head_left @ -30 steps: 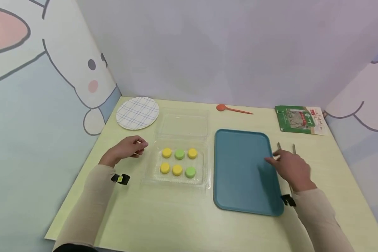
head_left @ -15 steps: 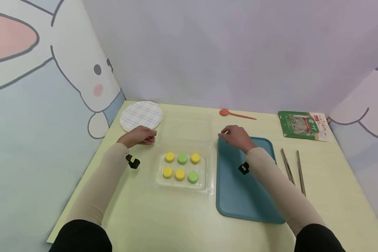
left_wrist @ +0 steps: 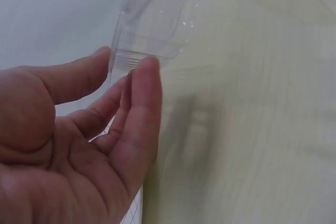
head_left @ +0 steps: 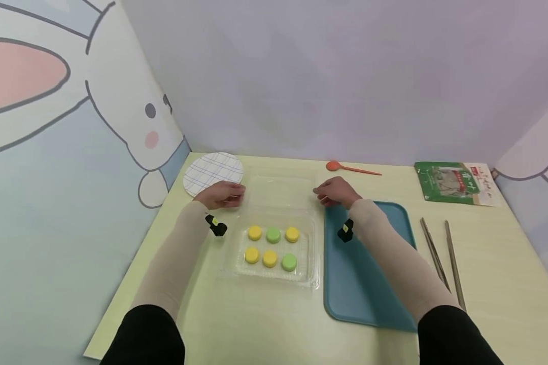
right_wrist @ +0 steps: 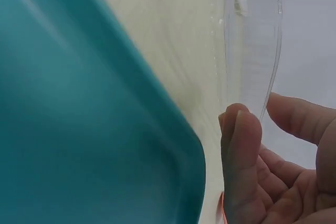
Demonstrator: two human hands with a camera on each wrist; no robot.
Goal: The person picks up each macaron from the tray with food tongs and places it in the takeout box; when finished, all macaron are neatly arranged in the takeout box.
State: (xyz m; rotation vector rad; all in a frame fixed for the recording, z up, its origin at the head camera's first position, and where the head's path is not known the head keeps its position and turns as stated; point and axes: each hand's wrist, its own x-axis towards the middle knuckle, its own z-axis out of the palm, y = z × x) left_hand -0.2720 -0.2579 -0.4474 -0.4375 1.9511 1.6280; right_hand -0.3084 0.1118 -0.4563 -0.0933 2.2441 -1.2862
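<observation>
A clear plastic clamshell box (head_left: pixel 314 279) lies opened flat, its lid (head_left: pixel 280 191) on the far side. Yellow round pieces (head_left: pixel 270 258) and green round pieces (head_left: pixel 289 262) sit in the near half in two rows. My left hand (head_left: pixel 220 194) holds the lid's left edge; in the left wrist view, the rim runs between thumb and fingertips (left_wrist: pixel 149 66). At the opposite edge, my right hand (head_left: pixel 338 191) holds the lid similarly, its thumb (right_wrist: pixel 294 111) on one side of the rim and its fingers on the other.
A blue tray (head_left: pixel 361 284) lies under the right forearm. Metal tongs (head_left: pixel 454 263) are right of it. At the back are a checked plate (head_left: pixel 210 170), a red spoon (head_left: pixel 347 167) and a green packet (head_left: pixel 452 182). Walls border the table behind and on both sides.
My right hand has moved left from above the tongs to the lid's right edge. My left hand has moved forward and right to the lid's left edge. The view has shifted slightly.
</observation>
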